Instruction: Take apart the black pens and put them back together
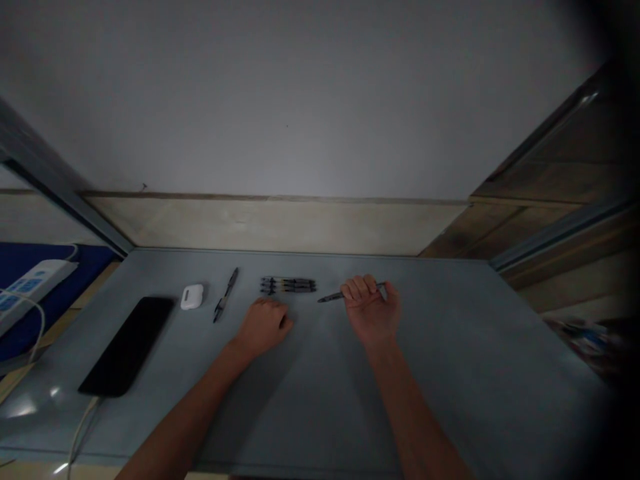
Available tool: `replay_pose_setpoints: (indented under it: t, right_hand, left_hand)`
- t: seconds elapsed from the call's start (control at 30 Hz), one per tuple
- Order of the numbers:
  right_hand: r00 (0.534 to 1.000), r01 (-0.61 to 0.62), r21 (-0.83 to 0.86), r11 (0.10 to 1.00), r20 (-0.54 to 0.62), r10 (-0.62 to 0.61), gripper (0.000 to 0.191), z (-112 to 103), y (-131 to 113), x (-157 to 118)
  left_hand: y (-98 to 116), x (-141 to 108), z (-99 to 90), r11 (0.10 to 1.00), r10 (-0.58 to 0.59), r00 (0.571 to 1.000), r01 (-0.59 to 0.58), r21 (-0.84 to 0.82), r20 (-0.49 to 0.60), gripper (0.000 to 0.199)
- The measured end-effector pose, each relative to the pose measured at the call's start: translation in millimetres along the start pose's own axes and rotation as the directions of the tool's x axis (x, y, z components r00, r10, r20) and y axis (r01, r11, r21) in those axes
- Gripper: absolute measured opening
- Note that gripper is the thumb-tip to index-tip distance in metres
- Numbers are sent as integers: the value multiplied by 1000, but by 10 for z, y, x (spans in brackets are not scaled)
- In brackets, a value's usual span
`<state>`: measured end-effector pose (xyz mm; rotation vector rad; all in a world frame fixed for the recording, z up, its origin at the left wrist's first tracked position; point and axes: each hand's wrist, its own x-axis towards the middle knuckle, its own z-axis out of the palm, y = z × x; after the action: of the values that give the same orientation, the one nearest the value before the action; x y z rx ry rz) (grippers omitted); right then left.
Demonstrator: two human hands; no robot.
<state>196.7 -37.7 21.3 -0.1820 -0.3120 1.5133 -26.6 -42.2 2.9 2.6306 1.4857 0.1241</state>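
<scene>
My right hand [371, 303] is turned palm up, its fingers curled round a dark pen [331, 297] whose tip points left. My left hand [265, 325] rests on the grey table with its fingers curled in; nothing shows in it. Just beyond my left hand, several dark pens [290, 285] lie side by side in a neat stack, all pointing the same way. To the left of them a single pen [226, 295] lies slanted on the table, apart from the others.
A white earbud case [192, 297] and a black phone [127, 347] with a cable lie on the left of the grey table [310, 413]. A white power strip [30, 293] sits on blue material at the far left. A wall [280, 223] stands behind the table.
</scene>
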Motion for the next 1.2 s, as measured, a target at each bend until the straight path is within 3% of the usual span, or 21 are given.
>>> replay_pose_setpoints:
  t: [1.2]
  right_hand:
    - [999,22,-91,996,-26,-24,40,24,19,3]
  left_hand:
    - [5,-2,-19,1000,4,1000,-4,7,8,19]
